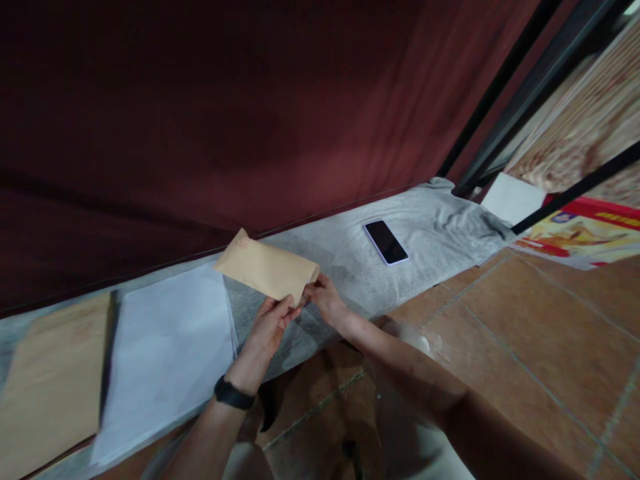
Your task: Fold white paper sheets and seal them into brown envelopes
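Observation:
A tan paper envelope (267, 267) is held up above the grey cloth, tilted, with small red print at its far left corner. My left hand (273, 327) grips its near edge, thumb on top and fingers beneath. At the envelope's right end, my right hand (323, 297) has its fingers closed at the edge; the fingertips are partly hidden. Left of the hands lies a stack of white paper (167, 347). A phone (387, 242) with a dark screen and a pale purple rim rests on the cloth to the right.
Larger tan envelopes (57, 380) lie at the far left. The grey cloth (345, 253) covers a narrow bench along a dark red curtain (280, 120). Black metal bars (500, 87) and a printed red and yellow box (580, 233) stand at the right, above brown floor tiles (530, 340).

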Tool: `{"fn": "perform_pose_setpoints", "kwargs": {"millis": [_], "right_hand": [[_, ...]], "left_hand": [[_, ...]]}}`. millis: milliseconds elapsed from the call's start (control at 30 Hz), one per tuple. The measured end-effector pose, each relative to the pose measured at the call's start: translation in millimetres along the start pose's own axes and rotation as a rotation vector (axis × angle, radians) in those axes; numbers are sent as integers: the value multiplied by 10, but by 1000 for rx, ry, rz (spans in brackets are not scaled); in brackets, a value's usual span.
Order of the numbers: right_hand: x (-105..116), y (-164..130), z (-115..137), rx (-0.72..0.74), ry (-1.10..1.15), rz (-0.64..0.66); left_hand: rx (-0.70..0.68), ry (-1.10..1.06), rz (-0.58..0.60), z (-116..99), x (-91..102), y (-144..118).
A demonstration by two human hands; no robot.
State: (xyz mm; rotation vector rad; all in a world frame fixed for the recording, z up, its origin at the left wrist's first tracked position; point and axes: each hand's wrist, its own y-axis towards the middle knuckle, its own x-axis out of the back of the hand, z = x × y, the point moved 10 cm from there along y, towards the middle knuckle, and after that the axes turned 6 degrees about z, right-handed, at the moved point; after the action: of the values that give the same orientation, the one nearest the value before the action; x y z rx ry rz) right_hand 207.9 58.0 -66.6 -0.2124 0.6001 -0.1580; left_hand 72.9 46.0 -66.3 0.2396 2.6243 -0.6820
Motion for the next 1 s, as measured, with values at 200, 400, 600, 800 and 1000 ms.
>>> {"fn": "perform_pose_setpoints", "kwargs": {"millis": [200,400,600,800,1000], "right_hand": [[-28,-17,-1,-27,-20,34],[63,1,173,-81,-77,96],[329,32,312,-27,-290,65],[267,-63,510,258,-867,72],[-387,-358,479,612,-1338,371]], "left_hand": [[-16,9,-21,-18,26,19],[12,84,10,-148,68,28],[97,253,137,-189,105,-35],[143,381,136,-62,278,-68],[176,378,116,21,329,-59]]}}
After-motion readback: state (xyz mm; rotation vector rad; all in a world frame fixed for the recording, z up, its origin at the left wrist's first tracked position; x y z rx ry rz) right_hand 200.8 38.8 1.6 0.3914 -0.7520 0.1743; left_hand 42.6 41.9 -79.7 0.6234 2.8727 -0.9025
